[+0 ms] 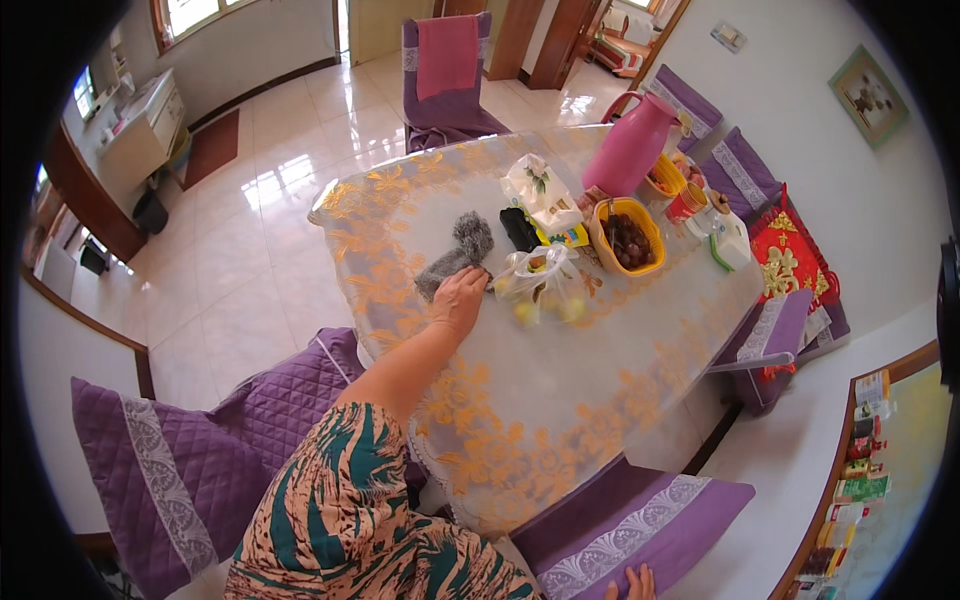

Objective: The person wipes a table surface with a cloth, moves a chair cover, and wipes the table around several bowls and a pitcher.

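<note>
**Hand on a grey cloth at a crowded table**

The left hand [460, 297] rests palm-down on the table [540, 400], its fingers curled over the near end of a fuzzy grey cloth [458, 253]. The cloth is soft, shaggy and bunched into a long lump that stretches away from the hand toward the far side of the table. The tabletop is covered by a smooth, glossy sheet printed with golden-orange leaf patterns on a pale ground.

Just to the right of the hand lies a clear, crinkled plastic bag [540, 282] holding round yellow-green fruit. Beyond the bag stands a yellow plastic basket [628, 236] with dark reddish fruit inside. Farther off are a tall pink jug [632, 146] with a handle, a white patterned tissue box [535, 185], a flat black object [519, 229] and a small red and gold cup [687, 201]. These crowd the far right part of the table, while the cloth lies on open surface.

The right hand [631, 584] shows only as fingertips at the lower edge, touching a purple quilted chair cushion [640, 520] with a pale lace band; I cannot tell if it is open or closed. More purple quilted cushions [170, 450] sit to the left of the forearm, above a shiny cream tiled floor [260, 200].
</note>
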`<state>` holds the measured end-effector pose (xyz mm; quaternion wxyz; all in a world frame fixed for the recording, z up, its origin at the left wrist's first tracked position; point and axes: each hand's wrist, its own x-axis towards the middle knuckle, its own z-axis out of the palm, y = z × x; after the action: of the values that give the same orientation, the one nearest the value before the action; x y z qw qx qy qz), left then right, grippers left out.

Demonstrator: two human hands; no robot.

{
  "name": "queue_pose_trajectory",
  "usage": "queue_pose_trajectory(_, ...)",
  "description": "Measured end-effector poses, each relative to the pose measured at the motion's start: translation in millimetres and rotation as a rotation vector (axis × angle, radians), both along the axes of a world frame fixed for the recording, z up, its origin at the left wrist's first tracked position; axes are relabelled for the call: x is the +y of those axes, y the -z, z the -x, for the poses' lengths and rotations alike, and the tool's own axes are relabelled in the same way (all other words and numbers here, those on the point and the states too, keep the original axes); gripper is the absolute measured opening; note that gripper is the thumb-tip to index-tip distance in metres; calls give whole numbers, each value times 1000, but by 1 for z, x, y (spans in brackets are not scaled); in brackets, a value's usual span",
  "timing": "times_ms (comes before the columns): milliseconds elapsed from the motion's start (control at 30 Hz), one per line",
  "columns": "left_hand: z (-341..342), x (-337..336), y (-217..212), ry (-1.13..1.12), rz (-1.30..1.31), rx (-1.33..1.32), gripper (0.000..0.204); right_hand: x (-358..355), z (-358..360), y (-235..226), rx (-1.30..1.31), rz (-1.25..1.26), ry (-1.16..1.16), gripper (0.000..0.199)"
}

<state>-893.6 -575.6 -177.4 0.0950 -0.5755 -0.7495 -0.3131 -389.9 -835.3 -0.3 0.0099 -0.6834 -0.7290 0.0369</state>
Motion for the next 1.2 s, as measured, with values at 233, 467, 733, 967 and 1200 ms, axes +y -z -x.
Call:
queue_pose_trajectory(233, -7, -38, -11, 175, 147, 88, 34, 1, 0, 3, 19, -14, 21, 39)
queue_pose_trajectory(467, 3, -13, -14, 137, 114, 197, 37, 1, 0, 6, 30, -30, 12, 40)
queue_pose_trajectory(733, -7, -39, -6, 243, 195, 156, 39, -2, -4, 9, 9, -5, 58, 39)
queue_pose_trajectory(967, 3, 4, -2, 33, 156, 94, 39, -1, -4, 10, 18, 23, 20, 51)
queue_pose_trajectory(1200, -64, -91, -17, 308, 195, 43, 43, -3, 1, 13, 123, -95, 51, 39)
